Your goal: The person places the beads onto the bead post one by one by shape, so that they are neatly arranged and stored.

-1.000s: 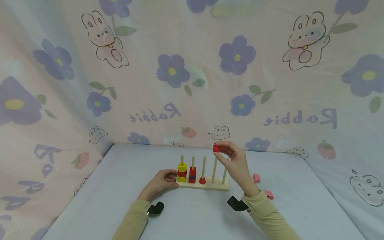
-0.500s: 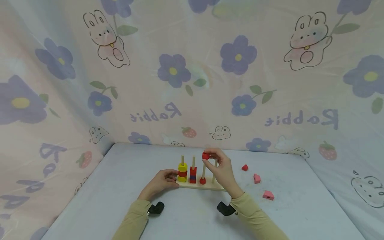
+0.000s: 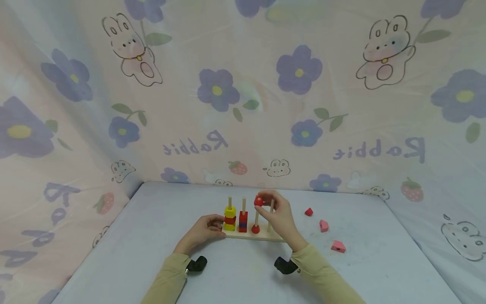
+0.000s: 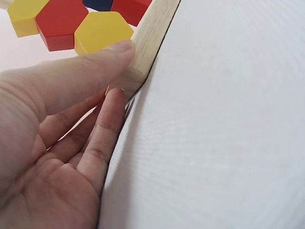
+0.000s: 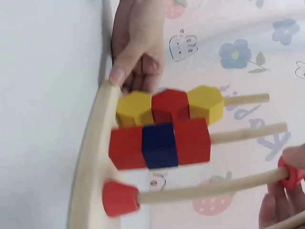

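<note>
A wooden peg stand [image 3: 254,237] with several upright pegs sits on the table. My left hand [image 3: 202,231] grips its left end, thumb on the base [image 4: 147,47] and fingers against the end. Yellow and red hexagonal blocks [image 5: 170,106] fill the first peg; red and blue square blocks [image 5: 159,145] fill the second. Low on the third peg [image 5: 209,191] is a red tapered block [image 5: 120,198]. My right hand [image 3: 280,215] pinches another small red block [image 3: 258,201] at that peg's top, the tip in its hole. The right hand partly hides the pegs at the right.
Right of the stand lie a red block [image 3: 309,212] and two pink blocks, one nearer the stand [image 3: 324,226] and one closer to me [image 3: 338,246]. A printed curtain [image 3: 258,118] hangs behind the white table [image 3: 243,274].
My right hand has moved left and down with the red block, from above the right-hand pegs to the top of the third peg. The left hand stays on the stand's end.
</note>
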Demonstrator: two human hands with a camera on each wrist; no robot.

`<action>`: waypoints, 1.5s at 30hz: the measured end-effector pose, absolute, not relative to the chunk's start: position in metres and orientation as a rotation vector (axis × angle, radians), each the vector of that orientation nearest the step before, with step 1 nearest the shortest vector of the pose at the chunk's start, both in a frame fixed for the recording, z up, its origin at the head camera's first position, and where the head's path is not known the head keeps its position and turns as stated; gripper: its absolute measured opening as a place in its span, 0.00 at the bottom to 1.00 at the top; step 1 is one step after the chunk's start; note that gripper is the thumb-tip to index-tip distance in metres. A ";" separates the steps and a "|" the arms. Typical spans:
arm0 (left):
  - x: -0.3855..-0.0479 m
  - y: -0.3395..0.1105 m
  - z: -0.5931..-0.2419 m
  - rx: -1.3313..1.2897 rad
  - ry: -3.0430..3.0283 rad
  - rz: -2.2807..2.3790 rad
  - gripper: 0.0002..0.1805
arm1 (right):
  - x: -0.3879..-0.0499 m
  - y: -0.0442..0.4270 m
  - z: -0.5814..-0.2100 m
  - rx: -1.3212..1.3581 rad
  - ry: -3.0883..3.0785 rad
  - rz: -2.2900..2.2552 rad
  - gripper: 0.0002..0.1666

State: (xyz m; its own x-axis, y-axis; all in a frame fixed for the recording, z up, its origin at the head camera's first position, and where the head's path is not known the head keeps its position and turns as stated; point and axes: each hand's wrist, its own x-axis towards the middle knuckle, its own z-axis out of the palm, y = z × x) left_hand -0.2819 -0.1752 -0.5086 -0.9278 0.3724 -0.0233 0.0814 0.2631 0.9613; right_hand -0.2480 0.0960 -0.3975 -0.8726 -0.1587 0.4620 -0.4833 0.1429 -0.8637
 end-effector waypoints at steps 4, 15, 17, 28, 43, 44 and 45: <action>-0.281 -0.176 -0.509 0.423 2.302 1.718 0.28 | -0.248 0.093 -0.411 0.531 -2.133 1.911 0.25; -0.280 -0.175 -0.509 0.399 2.303 1.705 0.29 | -0.258 0.095 -0.440 0.431 -2.168 1.993 0.19; -0.280 -0.174 -0.507 0.397 2.305 1.709 0.28 | -0.262 0.096 -0.448 0.401 -2.166 1.987 0.20; -0.279 -0.171 -0.502 0.406 2.291 1.719 0.27 | -0.249 0.110 -0.475 0.362 -2.355 1.949 0.22; -0.284 -0.176 -0.511 0.424 2.312 1.705 0.28 | -0.222 0.186 -0.460 0.659 -2.551 1.744 0.25; -0.284 -0.175 -0.511 0.425 2.311 1.706 0.28 | -0.223 0.192 -0.458 0.644 -2.547 1.721 0.23; -0.284 -0.175 -0.511 0.424 2.306 1.709 0.29 | -0.225 0.199 -0.455 0.629 -2.539 1.687 0.23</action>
